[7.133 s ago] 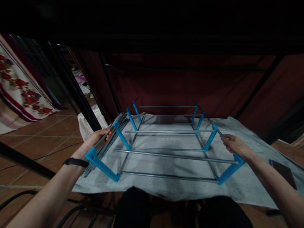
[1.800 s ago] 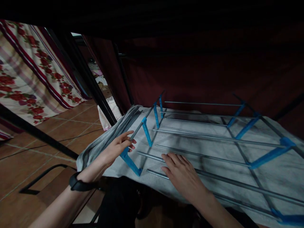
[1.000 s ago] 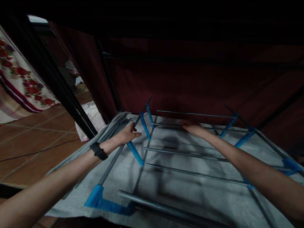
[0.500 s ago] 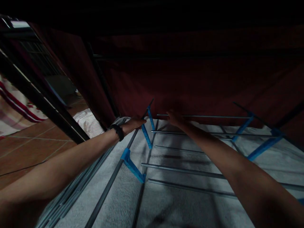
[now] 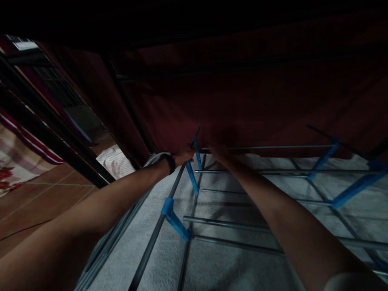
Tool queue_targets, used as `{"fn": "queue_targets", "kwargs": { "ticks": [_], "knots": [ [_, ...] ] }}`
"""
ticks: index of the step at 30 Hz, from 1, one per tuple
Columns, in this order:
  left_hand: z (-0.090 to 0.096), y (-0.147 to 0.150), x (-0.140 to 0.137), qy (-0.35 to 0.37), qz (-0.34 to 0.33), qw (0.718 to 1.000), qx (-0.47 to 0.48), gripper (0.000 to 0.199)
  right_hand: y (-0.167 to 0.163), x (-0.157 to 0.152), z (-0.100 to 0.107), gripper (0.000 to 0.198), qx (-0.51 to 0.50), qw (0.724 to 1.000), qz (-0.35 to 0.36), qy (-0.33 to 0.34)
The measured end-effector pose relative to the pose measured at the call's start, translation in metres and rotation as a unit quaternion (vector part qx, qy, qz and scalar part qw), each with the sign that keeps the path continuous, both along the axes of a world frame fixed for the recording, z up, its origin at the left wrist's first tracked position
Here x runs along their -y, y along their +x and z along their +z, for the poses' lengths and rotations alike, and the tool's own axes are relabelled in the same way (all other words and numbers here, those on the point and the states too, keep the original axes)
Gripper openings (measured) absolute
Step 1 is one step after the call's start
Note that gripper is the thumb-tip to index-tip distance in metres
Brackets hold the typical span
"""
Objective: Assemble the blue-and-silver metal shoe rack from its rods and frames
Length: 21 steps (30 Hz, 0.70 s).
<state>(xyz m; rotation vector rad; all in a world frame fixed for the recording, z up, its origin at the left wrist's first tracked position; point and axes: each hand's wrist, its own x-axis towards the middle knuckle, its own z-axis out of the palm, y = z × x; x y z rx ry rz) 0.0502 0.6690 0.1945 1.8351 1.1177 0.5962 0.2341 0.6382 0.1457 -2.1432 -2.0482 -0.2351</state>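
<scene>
My left hand [image 5: 184, 155], with a dark band on the wrist, is closed around a grey metal pole [image 5: 153, 242] close to the blue plastic brackets at its far end. My right hand [image 5: 218, 152] has its fingers closed on the left end of a thin metal rod [image 5: 281, 146] along the far side; the fingertips are dim. Between the hands stand a blue bracket [image 5: 191, 177] and another blue bracket [image 5: 198, 155] behind it. Nearer to me, a third blue bracket [image 5: 176, 220] joins the pole to a second, lower pole [image 5: 184, 258].
Several crosswise rods, such as a metal rod [image 5: 224, 222], lie over a pale cloth [image 5: 230, 266]. More blue brackets [image 5: 353, 189] are at the right. Loose grey tubes [image 5: 103, 250] lie at left. A dark red curtain [image 5: 257, 105] and black frame bars [image 5: 81, 157] stand around.
My left hand has slid a little farther along the pole toward the far brackets. My right hand has shifted slightly left along the rod toward its end. The view has moved a bit.
</scene>
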Motion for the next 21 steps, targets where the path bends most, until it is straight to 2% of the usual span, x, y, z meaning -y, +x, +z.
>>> {"fn": "queue_targets", "kwargs": {
  "ticks": [4,8,11,16,21],
  "knots": [
    [-0.008,0.005,-0.01,0.033,0.006,0.999,-0.025,0.015,0.003,0.001,0.004,0.039,0.001,1.0,0.01,0.002],
    [-0.009,-0.002,-0.007,0.042,-0.018,0.999,-0.015,0.02,0.005,0.004,0.013,0.037,-0.004,1.0,0.012,0.013],
    [-0.004,-0.008,-0.003,0.04,-0.048,0.998,-0.002,0.023,0.006,0.007,0.019,0.037,-0.009,1.0,0.012,0.021],
    [0.005,-0.006,0.004,0.04,-0.083,0.996,0.011,0.015,0.005,0.01,0.026,0.035,-0.016,0.999,0.015,0.024],
    [0.017,-0.003,0.022,0.05,-0.05,0.997,-0.014,0.018,0.004,0.014,0.029,0.034,-0.021,0.999,0.013,0.03]
  ]
}}
